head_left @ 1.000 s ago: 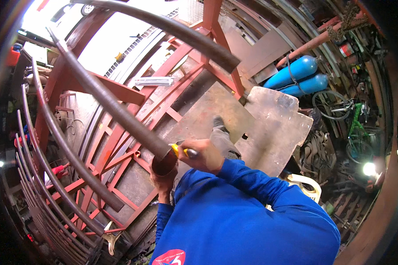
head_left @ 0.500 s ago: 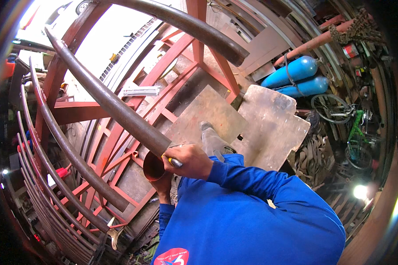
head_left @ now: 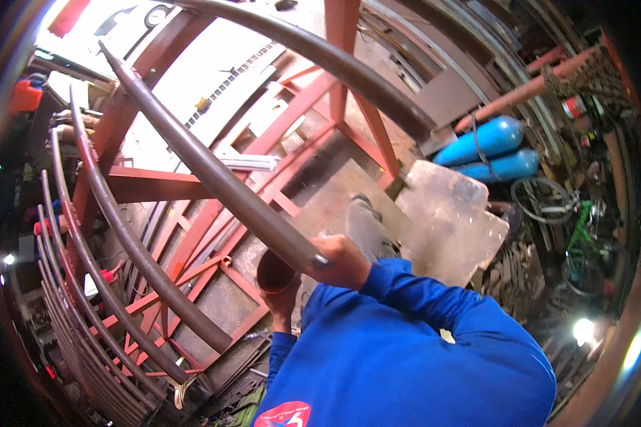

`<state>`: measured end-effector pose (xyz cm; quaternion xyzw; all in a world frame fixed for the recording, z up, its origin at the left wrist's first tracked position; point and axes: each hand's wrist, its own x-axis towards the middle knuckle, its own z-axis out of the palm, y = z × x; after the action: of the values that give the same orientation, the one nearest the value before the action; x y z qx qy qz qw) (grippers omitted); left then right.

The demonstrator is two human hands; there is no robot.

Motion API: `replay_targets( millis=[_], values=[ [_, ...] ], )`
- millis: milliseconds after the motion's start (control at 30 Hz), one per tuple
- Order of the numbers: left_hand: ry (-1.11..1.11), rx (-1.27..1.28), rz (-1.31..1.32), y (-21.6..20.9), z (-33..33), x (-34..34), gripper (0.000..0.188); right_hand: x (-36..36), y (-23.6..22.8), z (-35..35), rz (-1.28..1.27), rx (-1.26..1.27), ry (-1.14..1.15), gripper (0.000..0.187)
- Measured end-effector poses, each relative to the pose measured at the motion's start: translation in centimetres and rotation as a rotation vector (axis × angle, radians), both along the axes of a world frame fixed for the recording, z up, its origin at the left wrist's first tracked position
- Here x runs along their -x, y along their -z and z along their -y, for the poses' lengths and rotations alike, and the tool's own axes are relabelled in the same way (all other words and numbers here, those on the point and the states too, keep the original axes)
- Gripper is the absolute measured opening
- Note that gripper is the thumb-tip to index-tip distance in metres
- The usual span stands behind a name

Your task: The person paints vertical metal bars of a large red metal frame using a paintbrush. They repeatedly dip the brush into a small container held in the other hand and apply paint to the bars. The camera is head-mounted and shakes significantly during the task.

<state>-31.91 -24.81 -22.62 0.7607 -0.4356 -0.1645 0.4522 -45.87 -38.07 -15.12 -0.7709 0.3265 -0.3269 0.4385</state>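
Both hands [head_left: 338, 260] grip pipe [head_left: 214, 178]; red frame [head_left: 185, 185] beneath

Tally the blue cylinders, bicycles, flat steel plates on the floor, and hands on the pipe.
Blue gas cylinders: 2
Bicycle, green frame: 1
Flat steel plates: 2
Hands on the brown pipe: 2, right hand on top, left hand beneath its open end
Total: 7
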Motion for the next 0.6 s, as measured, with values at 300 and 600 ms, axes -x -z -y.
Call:
replay_targets(
  millis=[300,600],
  values=[
    [-0.064,-0.181,0.022,3.3,4.8,-0.9,0.076,0.2,2.3,7.9,0.086,-0.035,-0.030,0.019],
    [-0.095,-0.263,0.003,6.8,7.9,1.2,0.079,1.4,4.5,14.2,0.132,-0.308,-0.085,0.012]
  ],
)
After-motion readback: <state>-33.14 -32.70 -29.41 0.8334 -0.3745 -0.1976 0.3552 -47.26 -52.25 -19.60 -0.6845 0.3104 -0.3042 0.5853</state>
